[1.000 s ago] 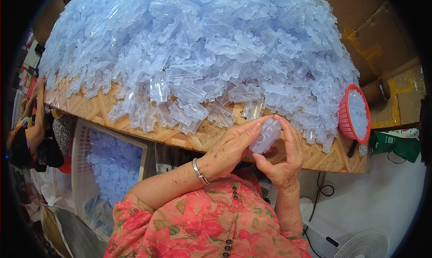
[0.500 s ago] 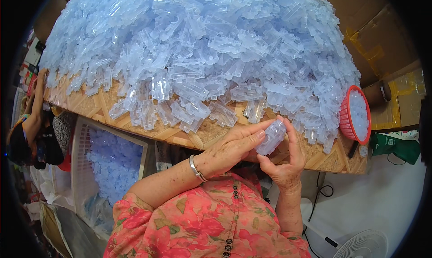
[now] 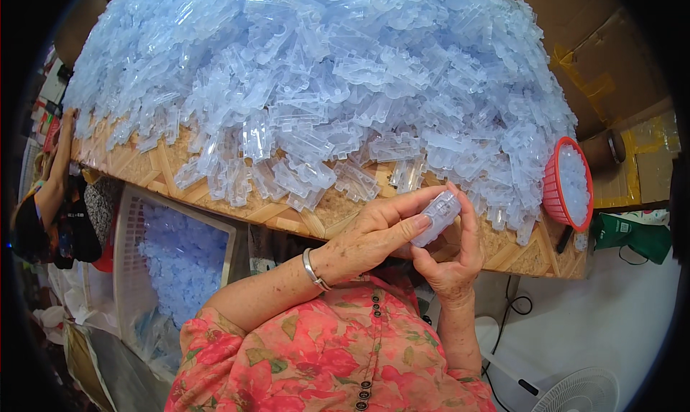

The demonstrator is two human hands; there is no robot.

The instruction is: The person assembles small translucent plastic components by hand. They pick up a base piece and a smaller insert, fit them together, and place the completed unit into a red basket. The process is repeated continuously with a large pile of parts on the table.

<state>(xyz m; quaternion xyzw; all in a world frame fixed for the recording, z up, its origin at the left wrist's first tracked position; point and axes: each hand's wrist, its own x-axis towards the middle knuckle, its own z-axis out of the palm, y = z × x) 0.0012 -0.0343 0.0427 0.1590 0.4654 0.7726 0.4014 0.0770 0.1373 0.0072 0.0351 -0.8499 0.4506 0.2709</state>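
Observation:
A small clear plastic case [image 3: 440, 216] is pinched between both my hands at the near edge of the woven table [image 3: 273, 212]. My left hand [image 3: 374, 232], with a silver bracelet on its wrist, presses thumb and fingers onto the case from the left. My right hand [image 3: 453, 257] cups it from below and the right, fingers curled up around it. Just beyond my hands rises a huge heap of pale blue clear plastic parts [image 3: 323, 81], its loose edge pieces lying close to my fingers.
A red basket [image 3: 568, 185] holding more clear parts sits at the table's right edge. Below the table on the left stands a white crate [image 3: 180, 257] of blue parts. Another person [image 3: 43, 203] is at the far left. Cardboard boxes [image 3: 611, 74] stand at the right; a white fan [image 3: 575, 394] below.
The case has been turned and shifted slightly between my fingers; my hands stay at the table's edge. The person at the left has lowered an arm.

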